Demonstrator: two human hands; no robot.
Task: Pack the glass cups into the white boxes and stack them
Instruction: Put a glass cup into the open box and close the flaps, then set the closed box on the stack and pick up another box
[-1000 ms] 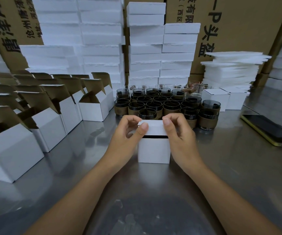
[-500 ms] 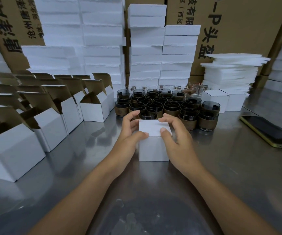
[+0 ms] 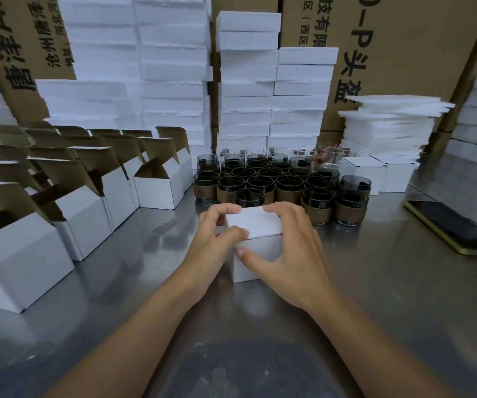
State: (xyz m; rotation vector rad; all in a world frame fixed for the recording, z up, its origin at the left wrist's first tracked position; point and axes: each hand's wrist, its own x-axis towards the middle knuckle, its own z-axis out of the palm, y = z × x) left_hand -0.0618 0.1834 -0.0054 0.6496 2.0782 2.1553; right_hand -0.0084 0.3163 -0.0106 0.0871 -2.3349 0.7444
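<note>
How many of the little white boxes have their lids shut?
3. One closed box sits gripped between the left hand and right hand. A second box and a third box stand side by side right of the glass cups. More may be hidden behind things.

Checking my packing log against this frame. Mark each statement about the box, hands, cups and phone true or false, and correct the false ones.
1. The white box between the hands has its lid shut. True.
2. The left hand and the right hand both grip that box. True.
3. The phone lies to the left of the held box. False: it lies far to the right of it.
4. The rows of boxes on the left are all closed. False: their flaps stand open.
5. The glass cups stand clustered just behind the held box. True.
</note>
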